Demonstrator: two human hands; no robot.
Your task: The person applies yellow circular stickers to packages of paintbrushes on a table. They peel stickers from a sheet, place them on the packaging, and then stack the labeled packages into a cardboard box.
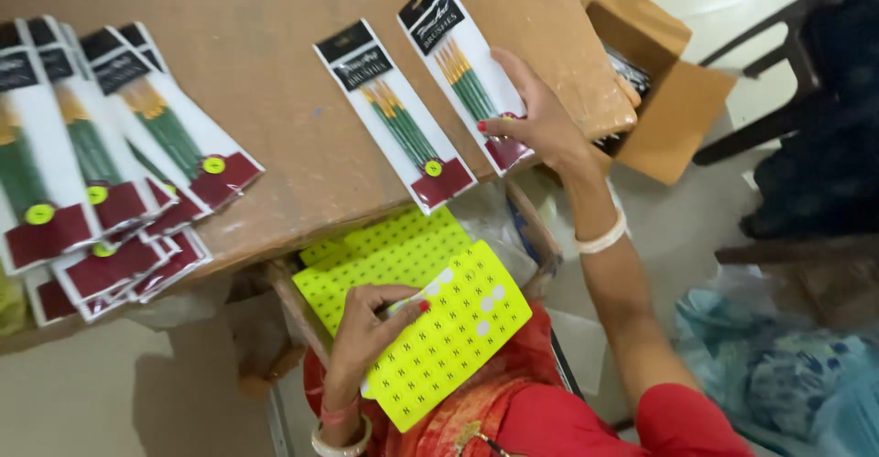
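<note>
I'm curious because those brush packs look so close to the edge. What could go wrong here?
1. The brush pack under the right hand sits with its dark red end at the table edge; a nudge might tip it off.
2. The yellow sticker sheet rests on the lap, held only by the left hand; it may slide down.
3. The fanned pile of packs at the left overlaps loosely and could slip.

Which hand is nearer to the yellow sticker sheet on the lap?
Left. The left hand rests on the yellow sticker sheet, fingers touching it. The right hand is up on the table, on a paintbrush pack.
</note>
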